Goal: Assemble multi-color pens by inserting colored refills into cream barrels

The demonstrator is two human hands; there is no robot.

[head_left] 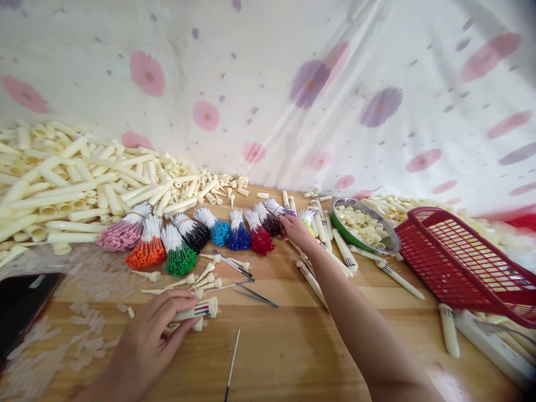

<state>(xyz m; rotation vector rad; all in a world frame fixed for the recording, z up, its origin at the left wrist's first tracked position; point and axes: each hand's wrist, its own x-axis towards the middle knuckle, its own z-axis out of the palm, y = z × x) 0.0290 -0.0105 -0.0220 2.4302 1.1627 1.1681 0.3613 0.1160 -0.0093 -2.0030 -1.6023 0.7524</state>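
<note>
My left hand (161, 326) is closed around a cream multicolour pen barrel (192, 311), its coloured sliders and flared end pointing right. At the back, my right hand (295, 231) has its fingers pinched at the coloured tips of a purple bundle of pen refills (278, 207); what lies between the fingertips is hidden. Other refill bundles stand in a row to the left, among them red (262, 237), blue (238, 235), green (180, 254), orange (146, 248) and pink (119, 231). A loose refill (232, 363) lies on the table in front.
Cream pen tubes (75, 178) are heaped at the back left. Tweezers (257, 296) lie mid-table near loose refills and cream plugs (205, 273). To the right are a bowl of small cream parts (362, 223), a red basket (460, 257) and assembled pens (345, 251). A phone (25, 307) lies left.
</note>
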